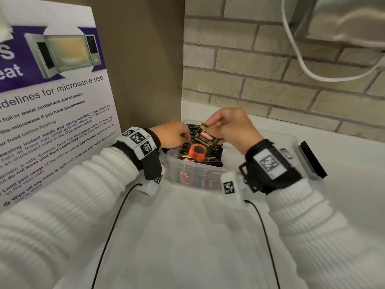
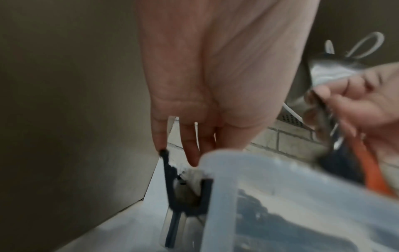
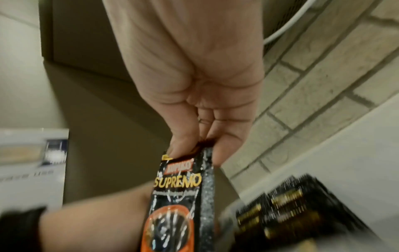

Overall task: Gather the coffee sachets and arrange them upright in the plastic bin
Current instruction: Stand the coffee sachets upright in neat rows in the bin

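A clear plastic bin stands on the white counter in the corner. Several black coffee sachets stand packed inside it, also seen in the right wrist view as sachets. My right hand pinches the top edge of one black sachet with a red cup and holds it tilted above the bin; the pinch and this sachet show close up. My left hand is at the bin's left end beside that sachet. Its fingers point straight down past the bin rim and hold nothing.
A microwave guidelines poster leans at the left. A brick wall runs behind the bin, with a white cable and a metal appliance above. The bin's black latch sticks out on the right. The white counter stretches in front.
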